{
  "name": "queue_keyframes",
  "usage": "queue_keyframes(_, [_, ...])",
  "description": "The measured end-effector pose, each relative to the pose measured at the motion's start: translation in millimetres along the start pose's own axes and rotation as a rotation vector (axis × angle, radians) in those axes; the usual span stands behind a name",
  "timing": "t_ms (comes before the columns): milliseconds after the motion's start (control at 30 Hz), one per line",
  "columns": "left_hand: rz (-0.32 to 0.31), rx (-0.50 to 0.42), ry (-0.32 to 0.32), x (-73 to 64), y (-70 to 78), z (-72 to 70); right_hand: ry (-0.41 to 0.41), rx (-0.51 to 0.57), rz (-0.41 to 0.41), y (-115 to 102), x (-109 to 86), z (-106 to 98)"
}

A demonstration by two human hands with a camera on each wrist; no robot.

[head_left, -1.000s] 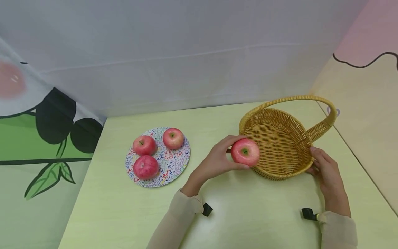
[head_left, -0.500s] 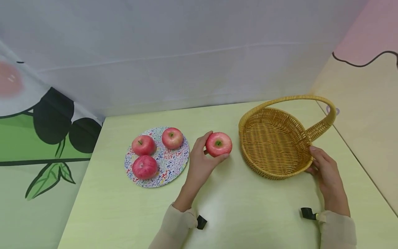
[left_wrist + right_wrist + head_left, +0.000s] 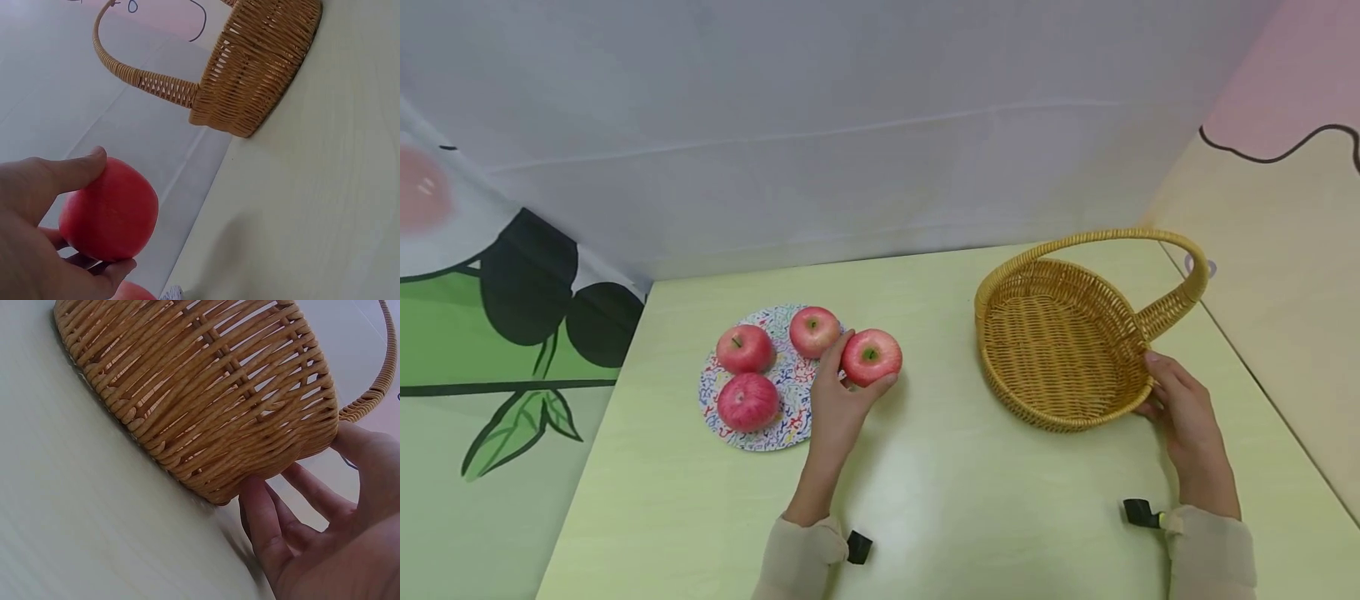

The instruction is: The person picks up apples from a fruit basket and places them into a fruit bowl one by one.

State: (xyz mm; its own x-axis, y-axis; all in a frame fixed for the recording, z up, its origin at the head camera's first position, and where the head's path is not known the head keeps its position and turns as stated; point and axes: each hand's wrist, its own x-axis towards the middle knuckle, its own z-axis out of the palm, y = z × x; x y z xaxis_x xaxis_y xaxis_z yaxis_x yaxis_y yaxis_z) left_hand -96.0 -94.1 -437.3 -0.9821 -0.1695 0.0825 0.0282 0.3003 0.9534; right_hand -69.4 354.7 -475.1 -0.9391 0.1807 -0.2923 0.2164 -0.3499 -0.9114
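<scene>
My left hand [image 3: 835, 408] grips a red apple [image 3: 872, 357] between thumb and fingers. In the head view this apple overlaps the right edge of a colourful patterned plate [image 3: 795, 392]; in the left wrist view a shadow lies on the table below it. Three more apples sit on the plate: one at back left [image 3: 745, 348], one at front left [image 3: 748, 402] and one at back right [image 3: 814, 332]. My right hand [image 3: 1183, 417] holds the right side of a round wicker basket [image 3: 1052, 358], thumb at the rim [image 3: 340, 431] and fingers against the outer wall.
The basket's tall arched handle [image 3: 1195, 283] rises over its back and right side. A pale yellow-green table [image 3: 940, 500] carries everything. Behind it hangs a grey-white cloth [image 3: 880, 183], and a painted panel [image 3: 1262, 292] borders the right side.
My left hand has carried the apple leftward, from over the basket's left rim to the right edge of the plate. My right hand and the basket have stayed in place.
</scene>
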Motion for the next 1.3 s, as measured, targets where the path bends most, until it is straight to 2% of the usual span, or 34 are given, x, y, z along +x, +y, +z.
queue_keyframes(100, [-0.017,-0.019,0.034,0.4,-5.5,-10.0,-0.005,0.014,-0.006,0.8,0.2,1.1])
queue_keyframes(267, [-0.064,0.006,0.087,-1.3,-12.7,-21.0,-0.004,0.011,-0.015,0.8,1.1,2.2])
queue_keyframes(433, [-0.085,0.028,0.122,-4.3,-22.1,-26.3,0.005,-0.001,-0.009,0.3,1.6,2.2])
queue_keyframes(767, [-0.165,0.041,0.167,-9.8,-38.0,-35.5,-0.006,0.007,-0.005,1.7,-1.0,-0.9])
queue_keyframes(1067, [-0.165,0.068,0.18,-8.8,-43.9,-38.6,-0.011,-0.017,-0.024,2.8,-3.3,-0.5])
queue_keyframes(1300, [-0.172,0.071,0.155,-6.6,-44.9,-38.8,-0.012,-0.001,-0.027,3.0,-2.8,0.3])
